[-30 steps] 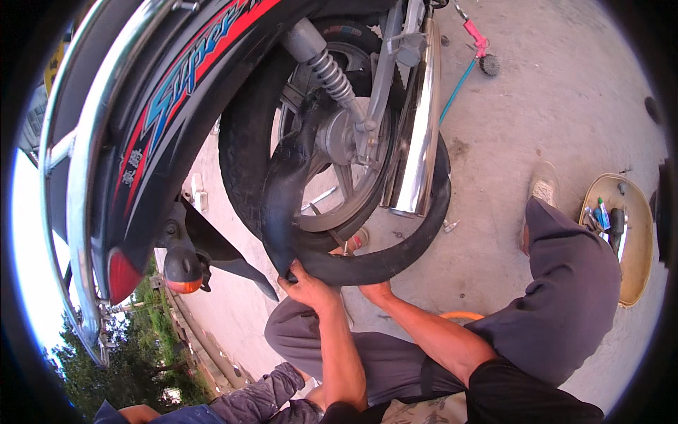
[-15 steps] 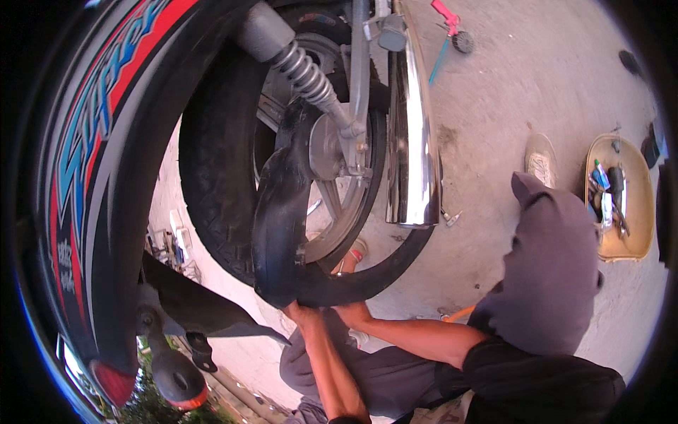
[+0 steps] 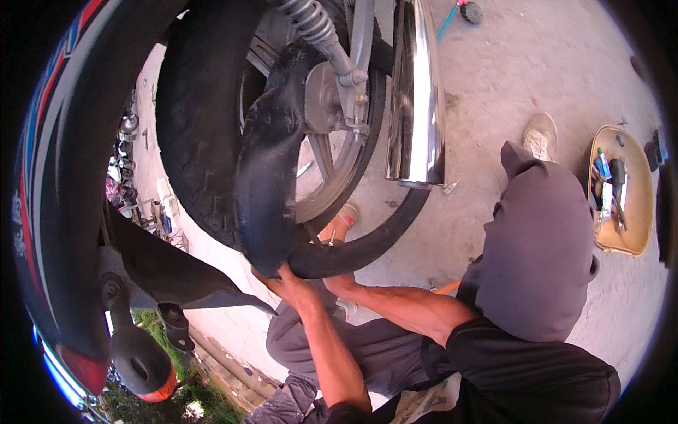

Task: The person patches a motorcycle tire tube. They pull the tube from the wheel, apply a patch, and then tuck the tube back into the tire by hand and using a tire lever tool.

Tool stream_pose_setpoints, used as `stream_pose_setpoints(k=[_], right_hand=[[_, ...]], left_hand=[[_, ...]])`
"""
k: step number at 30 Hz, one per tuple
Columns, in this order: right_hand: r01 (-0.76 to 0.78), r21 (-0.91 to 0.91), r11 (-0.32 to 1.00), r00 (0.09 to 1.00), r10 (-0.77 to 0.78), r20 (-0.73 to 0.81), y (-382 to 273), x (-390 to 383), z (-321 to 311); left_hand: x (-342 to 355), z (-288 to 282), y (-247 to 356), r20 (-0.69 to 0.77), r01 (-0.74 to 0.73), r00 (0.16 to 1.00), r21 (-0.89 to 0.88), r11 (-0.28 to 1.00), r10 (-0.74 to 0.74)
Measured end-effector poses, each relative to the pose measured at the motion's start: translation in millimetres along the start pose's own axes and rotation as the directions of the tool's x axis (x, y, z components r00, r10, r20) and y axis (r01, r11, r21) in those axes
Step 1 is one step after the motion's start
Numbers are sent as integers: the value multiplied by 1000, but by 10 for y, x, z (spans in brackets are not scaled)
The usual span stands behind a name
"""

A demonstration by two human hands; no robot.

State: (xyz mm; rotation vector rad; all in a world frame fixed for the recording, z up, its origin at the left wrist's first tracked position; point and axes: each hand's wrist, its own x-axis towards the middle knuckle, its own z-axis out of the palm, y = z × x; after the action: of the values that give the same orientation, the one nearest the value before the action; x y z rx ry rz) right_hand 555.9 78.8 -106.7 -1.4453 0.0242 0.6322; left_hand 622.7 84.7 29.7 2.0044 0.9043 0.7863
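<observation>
A black inner tube (image 3: 267,187) hangs out around the motorcycle's rear wheel (image 3: 323,159). Its left part looks flat and wide; the lower right part is rounder, and a small metal valve stem (image 3: 331,239) stands up from it. My left hand (image 3: 288,285) is closed on the bottom of the tube, thumb and knuckles at its lower edge, other fingertips hidden. Close beside it, my right hand (image 3: 340,284) reaches up under the tube and appears to grip it from behind, its fingers out of sight. The wide black tyre (image 3: 201,134) stands left of the tube.
A chrome exhaust (image 3: 417,99) and a shock-absorber spring (image 3: 314,28) flank the wheel. The tail fairing (image 3: 63,212) and an indicator lamp (image 3: 141,360) hang at left. A tan tray (image 3: 641,226) with tools lies at right, past my knee. Someone's foot (image 3: 335,227) shows behind the tube.
The whole view has shifted, so wheel, exhaust and tray sit higher in the picture. Both hands stay at the bottom of the inner tube.
</observation>
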Motion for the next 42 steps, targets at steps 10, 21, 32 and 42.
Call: stream_pose_setpoints(k=[10,21,32,42], right_hand=[[-131,48,990,989,127,75,-257,-303,-211],[138,-171,976,990,-130,54,470,14,-56],[-282,213,936,958,288,1,0,74,-198],[-318,-355,879,944,329,-31,-1137,48,-643]], left_hand=[[-910,208,108,182,-101,982,704,703,-41],[-435,72,-180,143,77,980,355,932,-135],[-464,450,-303,-13,604,652,-596,529,-758],[-453,730,-356,39,509,826,-481,714,-563]])
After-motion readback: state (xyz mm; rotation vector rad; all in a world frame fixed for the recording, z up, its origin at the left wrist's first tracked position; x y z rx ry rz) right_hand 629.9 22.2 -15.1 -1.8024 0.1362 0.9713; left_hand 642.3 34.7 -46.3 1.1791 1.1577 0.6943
